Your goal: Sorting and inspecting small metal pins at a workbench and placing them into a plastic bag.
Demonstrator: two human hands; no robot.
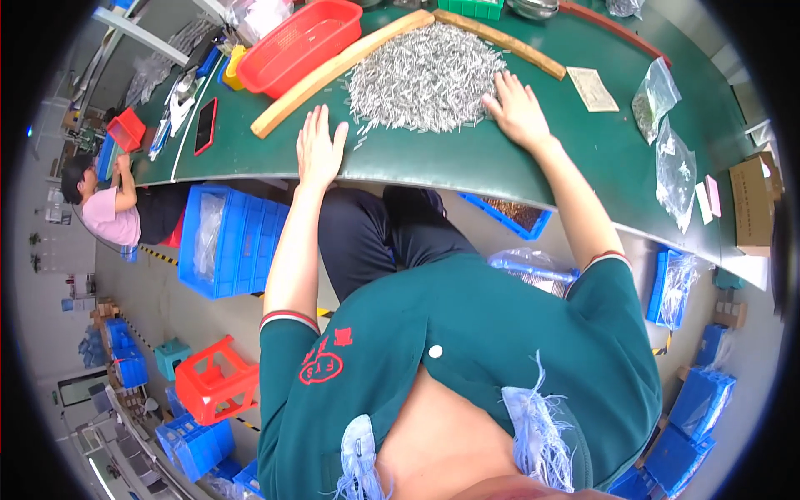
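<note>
A heap of small silvery pin-like pieces (421, 77) lies on the green tabletop (417, 157), with a few strays at its near left edge. My left hand (320, 148) rests flat on the table left of the heap, fingers stretched out and holding nothing. At the heap's right edge my right hand (518, 112) lies with fingers extended, its fingertips touching or very close to the pieces. Two wooden strips, a left one (333, 77) and a right one (508, 46), meet in a corner behind the heap.
Behind the left strip stands a red tub (300, 46). A phone (206, 127) lies farther left. To the right are a paper slip (592, 89), clear plastic bags (657, 100) and a cardboard box (752, 204). Blue crates (229, 242) stand below the table edge; a person (112, 204) sits at far left.
</note>
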